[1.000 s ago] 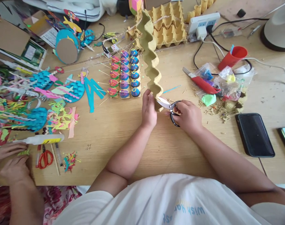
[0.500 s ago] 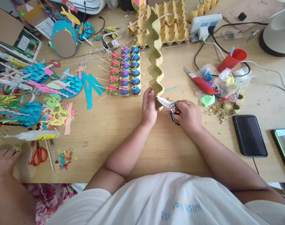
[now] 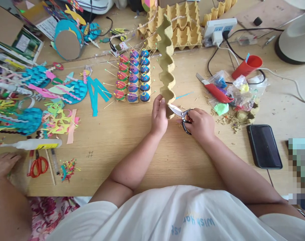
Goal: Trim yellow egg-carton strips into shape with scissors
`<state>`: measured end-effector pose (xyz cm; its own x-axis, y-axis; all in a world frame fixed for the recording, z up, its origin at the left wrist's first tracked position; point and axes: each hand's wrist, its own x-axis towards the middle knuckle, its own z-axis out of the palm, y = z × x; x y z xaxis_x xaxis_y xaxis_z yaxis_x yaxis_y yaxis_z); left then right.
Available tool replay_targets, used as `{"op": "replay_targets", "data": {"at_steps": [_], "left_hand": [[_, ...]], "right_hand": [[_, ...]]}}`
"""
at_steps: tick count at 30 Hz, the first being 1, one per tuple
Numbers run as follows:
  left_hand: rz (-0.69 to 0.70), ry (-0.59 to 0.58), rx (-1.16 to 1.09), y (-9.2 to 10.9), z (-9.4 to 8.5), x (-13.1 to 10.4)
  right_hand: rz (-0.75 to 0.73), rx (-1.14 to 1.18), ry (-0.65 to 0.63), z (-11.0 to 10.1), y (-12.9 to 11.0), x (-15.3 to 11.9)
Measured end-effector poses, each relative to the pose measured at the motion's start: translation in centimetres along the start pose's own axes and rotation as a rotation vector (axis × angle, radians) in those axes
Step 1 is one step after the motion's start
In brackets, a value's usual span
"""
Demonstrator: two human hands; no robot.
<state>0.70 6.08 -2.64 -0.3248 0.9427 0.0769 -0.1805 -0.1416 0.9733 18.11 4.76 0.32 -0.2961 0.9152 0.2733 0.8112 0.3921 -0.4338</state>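
My left hand (image 3: 160, 115) grips the near end of a long, wavy-edged strip of egg carton (image 3: 166, 67), which stretches away from me. In my right hand (image 3: 202, 124) is a pair of scissors (image 3: 184, 115) with black handles, fingers wrapped round the loops. The blades reach the strip's near end, right beside my left fingers, and their tips are partly hidden against the cardboard. To the left of the strip stand painted egg-carton cups (image 3: 132, 77) in pink, purple and blue rows, with pins sticking out. A thin blue strip (image 3: 184, 95) lies just beyond the scissors.
Egg trays (image 3: 184, 36) and a power strip (image 3: 220, 26) sit at the back. On the right are a red-handled knife (image 3: 217, 91), a red cup (image 3: 247, 67) and a phone (image 3: 264, 146). Red scissors (image 3: 39, 165), a glue bottle (image 3: 39, 144) and another person's hand (image 3: 4, 164) are at left.
The far end of the egg-carton strip has dipped slightly toward me. My hands and the scissors hold almost the same place. The other person's hand at left has shifted a little.
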Motion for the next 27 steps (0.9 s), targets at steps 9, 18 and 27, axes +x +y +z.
{"op": "replay_targets", "data": {"at_steps": [9,18,27], "left_hand": [[0.013,0.007,-0.021,1.2,0.1,-0.3],[-0.095,-0.084,-0.205,2.0,0.5,-0.6],[-0.253,-0.281,-0.386,2.8,0.4,-0.6]], "right_hand": [[0.019,0.043,0.037,0.1,0.0,-0.2],[0.105,0.512,0.245,0.3,1.1,0.0],[-0.054,0.577,0.158,1.2,1.2,-0.2]]}}
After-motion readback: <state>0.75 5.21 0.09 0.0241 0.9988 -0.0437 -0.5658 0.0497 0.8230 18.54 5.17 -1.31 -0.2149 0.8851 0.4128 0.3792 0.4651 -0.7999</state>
